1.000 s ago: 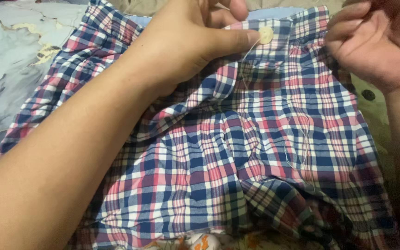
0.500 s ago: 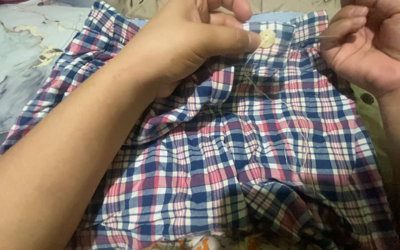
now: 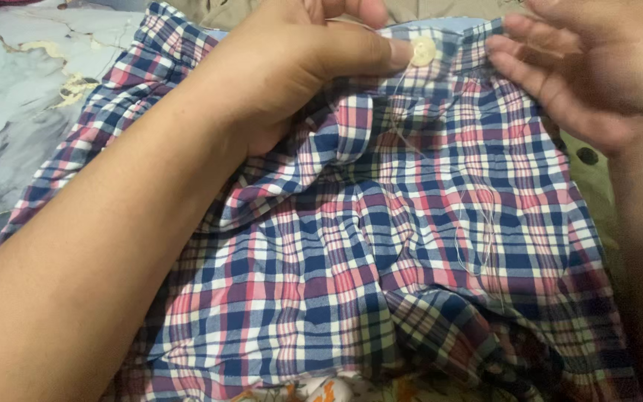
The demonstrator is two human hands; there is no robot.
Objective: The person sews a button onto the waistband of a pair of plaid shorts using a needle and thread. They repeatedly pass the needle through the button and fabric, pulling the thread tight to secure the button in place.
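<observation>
While the left hand (image 3: 292, 67) pinches the far edge of the red, blue and white checked cotton garment (image 3: 381, 253), its thumb tip touches the small round cream button (image 3: 423, 52) sewn there. A thin white thread (image 3: 478, 238) (partly hard to see) hangs from the button over the cloth. At the far right, the right hand (image 3: 589, 67) rests loosely, fingers (image 3: 530, 59) extended on the cloth edge, grasping nothing visible.
</observation>
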